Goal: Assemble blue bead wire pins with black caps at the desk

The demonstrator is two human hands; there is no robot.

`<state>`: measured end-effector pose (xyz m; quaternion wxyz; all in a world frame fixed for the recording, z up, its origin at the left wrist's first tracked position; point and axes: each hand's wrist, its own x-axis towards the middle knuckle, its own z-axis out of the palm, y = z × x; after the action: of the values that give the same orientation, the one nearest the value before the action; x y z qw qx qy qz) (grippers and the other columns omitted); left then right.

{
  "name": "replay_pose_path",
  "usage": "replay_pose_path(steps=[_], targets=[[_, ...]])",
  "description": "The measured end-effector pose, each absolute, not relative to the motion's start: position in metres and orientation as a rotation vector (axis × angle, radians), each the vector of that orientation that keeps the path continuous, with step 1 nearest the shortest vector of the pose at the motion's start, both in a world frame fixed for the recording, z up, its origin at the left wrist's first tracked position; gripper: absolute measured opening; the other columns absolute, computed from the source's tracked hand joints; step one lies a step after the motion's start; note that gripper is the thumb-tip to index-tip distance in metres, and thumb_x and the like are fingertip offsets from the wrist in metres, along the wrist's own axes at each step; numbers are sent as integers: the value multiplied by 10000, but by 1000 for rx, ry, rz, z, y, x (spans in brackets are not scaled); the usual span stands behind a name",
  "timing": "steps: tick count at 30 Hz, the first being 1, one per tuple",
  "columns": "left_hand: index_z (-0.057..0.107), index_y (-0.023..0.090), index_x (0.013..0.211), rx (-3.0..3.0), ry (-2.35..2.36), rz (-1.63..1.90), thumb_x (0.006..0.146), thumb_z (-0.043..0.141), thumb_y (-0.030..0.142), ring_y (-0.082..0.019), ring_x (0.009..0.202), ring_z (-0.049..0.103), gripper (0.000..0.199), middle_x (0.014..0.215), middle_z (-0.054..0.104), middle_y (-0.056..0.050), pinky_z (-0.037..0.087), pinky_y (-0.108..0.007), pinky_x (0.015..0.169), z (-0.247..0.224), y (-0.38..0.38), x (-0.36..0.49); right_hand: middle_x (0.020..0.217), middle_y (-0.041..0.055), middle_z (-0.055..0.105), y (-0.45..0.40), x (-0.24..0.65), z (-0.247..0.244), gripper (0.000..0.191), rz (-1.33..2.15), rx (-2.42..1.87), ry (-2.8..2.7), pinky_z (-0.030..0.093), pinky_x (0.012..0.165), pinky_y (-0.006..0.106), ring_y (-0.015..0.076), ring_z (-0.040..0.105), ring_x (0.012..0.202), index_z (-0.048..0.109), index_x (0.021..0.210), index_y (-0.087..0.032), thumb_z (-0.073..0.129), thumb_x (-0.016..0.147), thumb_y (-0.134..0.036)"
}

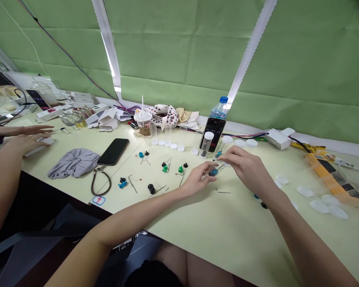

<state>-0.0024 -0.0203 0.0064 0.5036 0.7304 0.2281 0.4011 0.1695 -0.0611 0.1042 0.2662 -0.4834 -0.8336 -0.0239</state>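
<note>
Green cloth [179, 59] hangs behind the pale table [242, 231], where the left hand [197, 179] curls thumb and fingers round a small blue part [213, 172], apparently in a clear tube, likely to steady it, while the right hand [249, 169] pinches what looks like a thin metal rod [222, 166] beside it. Beyond, a white-capped clear tube [208, 144] stands upright before a black phone [214, 130], propped against a blue-capped bottle [220, 108] near the back edge, probably so its timer can be read.
</note>
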Motion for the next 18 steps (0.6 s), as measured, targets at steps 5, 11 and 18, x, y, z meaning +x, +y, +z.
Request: replay_pose_path(steps=[5, 11, 18], targets=[[522, 198, 1184, 1749, 556, 974, 812, 568, 203, -216, 1126, 536, 375, 1231, 570, -109, 416, -383, 959, 7, -20, -2, 797, 42, 527, -71, 170, 107, 413, -391, -1434, -2340, 249, 488, 270, 137, 435, 582, 655, 1026, -251, 289, 894, -111], [510, 190, 1193, 1783, 569, 982, 828, 544, 199, -218, 1114, 540, 366, 1218, 576, -112, 423, -385, 953, 8, -20, -2, 780, 38, 476, -76, 171, 111, 434, -461, -1461, -2353, 176, 487, 271, 133, 352, 553, 643, 1032, -272, 277, 880, -93], [495, 200, 1230, 1844, 570, 998, 834, 534, 203, -217, 1082, 550, 397, 1175, 590, -105, 431, -394, 951, 6, -23, 0, 778, 47, 489, -78, 170, 110, 383, -506, -1507, -2414, 144, 491, 276, 128, 319, 524, 647, 923, -245, 295, 880, -99]])
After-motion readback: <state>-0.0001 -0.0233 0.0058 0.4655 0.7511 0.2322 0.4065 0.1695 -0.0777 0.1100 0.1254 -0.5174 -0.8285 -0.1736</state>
